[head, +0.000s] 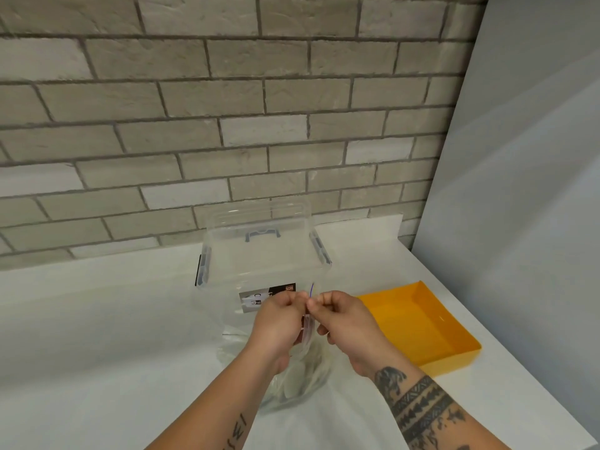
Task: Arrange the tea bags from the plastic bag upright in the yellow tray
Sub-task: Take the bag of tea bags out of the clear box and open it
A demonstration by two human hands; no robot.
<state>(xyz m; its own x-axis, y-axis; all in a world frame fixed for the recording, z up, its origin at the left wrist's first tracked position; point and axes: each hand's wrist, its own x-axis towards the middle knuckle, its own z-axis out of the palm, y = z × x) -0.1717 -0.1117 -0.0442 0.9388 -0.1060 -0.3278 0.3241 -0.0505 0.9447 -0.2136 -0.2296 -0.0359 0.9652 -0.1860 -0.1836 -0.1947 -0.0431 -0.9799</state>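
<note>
Head view looks down on a white counter (113, 319) against a grey brick wall, and by what lies there the task is at its very start. Largest on the counter is a clear storage box (259, 254) with grey latches and its lid on, standing near the wall and playing no visible part in the work. To the right, well apart from the hands, the yellow tray (418, 319) sits flat with its whole floor bare: no tea bag stands or lies in it. In front of the box the plastic bag (316, 368) hangs from the hands with its bottom down near the counter. The left hand (279, 323) and right hand (347, 323) meet at the bag's top edge, each with thumb and fingertips curled in a tight pinch on the zip strip, one on either side, as if to pull the seal apart. Whether the seal has begun to part I cannot tell. Smallest, the tea bags (293, 381) show as pale rounded shapes bunched at the bottom of the bag, all of them inside it. So nothing is placed yet; what remains, I judge, is opening the bag, taking the tea bags out and standing every one upright in the tray.
</note>
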